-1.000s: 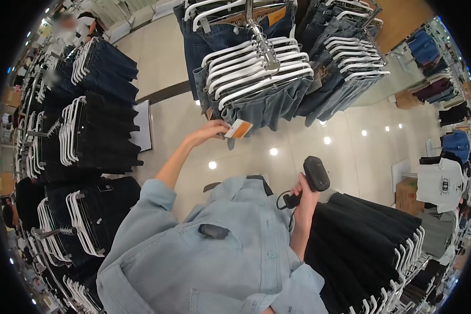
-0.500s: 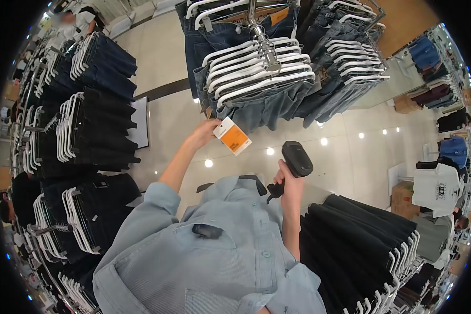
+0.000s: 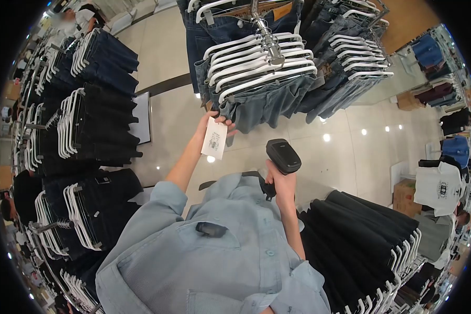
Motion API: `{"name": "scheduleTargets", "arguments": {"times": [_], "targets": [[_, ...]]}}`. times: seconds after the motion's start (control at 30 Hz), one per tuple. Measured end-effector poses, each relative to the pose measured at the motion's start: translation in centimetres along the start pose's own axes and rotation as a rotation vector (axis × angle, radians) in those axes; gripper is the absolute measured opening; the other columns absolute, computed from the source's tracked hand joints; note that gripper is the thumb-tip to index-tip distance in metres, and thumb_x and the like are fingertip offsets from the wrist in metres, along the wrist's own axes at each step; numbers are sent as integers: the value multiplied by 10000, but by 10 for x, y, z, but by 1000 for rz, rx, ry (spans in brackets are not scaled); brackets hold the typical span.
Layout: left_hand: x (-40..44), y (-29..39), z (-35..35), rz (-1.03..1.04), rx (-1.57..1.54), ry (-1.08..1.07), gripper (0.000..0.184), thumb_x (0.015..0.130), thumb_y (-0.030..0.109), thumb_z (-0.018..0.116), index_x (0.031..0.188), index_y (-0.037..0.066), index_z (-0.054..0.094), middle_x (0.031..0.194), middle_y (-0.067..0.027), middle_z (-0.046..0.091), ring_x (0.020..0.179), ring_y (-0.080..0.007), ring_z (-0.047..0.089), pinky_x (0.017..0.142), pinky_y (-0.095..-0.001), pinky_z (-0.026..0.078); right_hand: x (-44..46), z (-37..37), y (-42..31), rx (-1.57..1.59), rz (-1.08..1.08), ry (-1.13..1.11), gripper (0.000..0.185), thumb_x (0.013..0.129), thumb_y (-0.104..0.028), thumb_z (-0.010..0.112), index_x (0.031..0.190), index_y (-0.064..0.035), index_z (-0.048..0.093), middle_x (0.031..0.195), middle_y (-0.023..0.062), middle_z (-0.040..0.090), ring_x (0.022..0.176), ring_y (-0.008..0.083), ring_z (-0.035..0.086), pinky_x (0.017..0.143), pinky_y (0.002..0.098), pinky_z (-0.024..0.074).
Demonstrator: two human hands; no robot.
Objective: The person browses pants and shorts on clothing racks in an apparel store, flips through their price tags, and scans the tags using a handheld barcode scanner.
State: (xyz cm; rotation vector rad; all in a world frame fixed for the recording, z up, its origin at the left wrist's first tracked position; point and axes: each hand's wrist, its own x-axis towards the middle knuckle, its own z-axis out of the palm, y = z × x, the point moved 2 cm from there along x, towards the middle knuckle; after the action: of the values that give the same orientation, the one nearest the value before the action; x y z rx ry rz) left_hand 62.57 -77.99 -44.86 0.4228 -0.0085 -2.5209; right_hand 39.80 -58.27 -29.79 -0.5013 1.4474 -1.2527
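Observation:
Just below the front of a rack of jeans (image 3: 269, 107), my left hand (image 3: 210, 123) has its fingers closed on a hang tag (image 3: 214, 140). The tag's white side with small print and a code faces me. My right hand (image 3: 282, 183) is wrapped round the grip of a black handheld barcode scanner (image 3: 283, 156), whose head sits to the right of the tag and apart from it. White hangers (image 3: 261, 68) carry the jeans on a chrome rail arm (image 3: 269, 42).
Black trousers (image 3: 350, 246) hang on white hangers close at my right. Dark trousers (image 3: 102, 120) fill racks along the left. A cardboard box (image 3: 404, 196) stands on the floor at the right. A person (image 3: 81, 21) is at the far upper left.
The hang tag has turned over from its orange side to its white printed side in my left hand. My right hand has moved the scanner left, closer to the tag.

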Motion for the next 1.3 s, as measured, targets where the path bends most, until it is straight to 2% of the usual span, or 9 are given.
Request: {"name": "scheduleTargets", "arguments": {"times": [0.07,0.1,0.17,0.27,0.4,0.5,0.7,0.87,1.3], "targets": [[-10,-7,22,133,-33,206,202,861,179,486,710,64,554,1083,-204,670,1257,-379,581,1209,-568,367,-3,-4,3,-20,2,5,158,940,-84,712,841,-59,593,592,-19,476,519,86,447,534,291,415],[-11,-10,27,125,-34,205,202,861,179,486,710,64,554,1083,-204,670,1257,-379,581,1209,-568,367,-3,-7,8,-7,10,-39,143,936,-84,725,849,-57,615,604,-21,508,513,79,462,515,284,403],[-12,-12,34,192,-35,138,115,790,109,489,792,37,579,1369,-222,592,1428,-388,461,1234,-566,343,-3,-12,16,7,16,-78,128,932,-84,738,858,-56,637,615,-23,540,506,71,476,495,278,391],[-7,-13,33,220,-75,120,140,743,79,471,819,27,575,1489,-228,532,1473,-397,408,1231,-566,348,-5,-11,19,4,49,-104,136,925,-88,748,854,-54,637,614,-29,542,504,67,472,480,275,376],[4,-7,26,302,-74,145,132,728,66,463,803,18,560,1488,-227,535,1464,-418,413,1218,-564,372,-8,-9,21,-22,70,-144,143,909,-125,775,873,-32,672,601,-30,546,507,63,476,480,275,382],[8,0,23,296,-37,186,124,729,63,455,792,12,548,1483,-241,531,1446,-440,428,1191,-555,415,-9,0,23,-215,122,-240,208,898,-187,789,998,-13,734,630,-6,598,525,81,529,502,280,421],[5,5,28,317,123,334,145,821,111,447,762,12,535,1430,-244,571,1366,-435,520,1097,-523,518,-3,16,27,-417,120,-334,308,864,-251,802,989,20,726,700,25,670,533,92,558,508,302,459],[5,5,33,327,110,368,278,924,189,429,757,-3,540,1326,-318,615,1285,-456,584,1069,-521,535,2,19,28,-377,136,-318,241,890,-227,787,906,-5,694,654,-2,603,526,87,528,500,294,436],[9,9,20,354,196,378,299,933,246,443,765,27,559,1254,-304,665,1178,-419,656,1011,-491,565,-5,16,20,-400,105,-300,231,918,-209,768,851,-20,651,614,-11,558,528,91,523,502,297,425]]}}
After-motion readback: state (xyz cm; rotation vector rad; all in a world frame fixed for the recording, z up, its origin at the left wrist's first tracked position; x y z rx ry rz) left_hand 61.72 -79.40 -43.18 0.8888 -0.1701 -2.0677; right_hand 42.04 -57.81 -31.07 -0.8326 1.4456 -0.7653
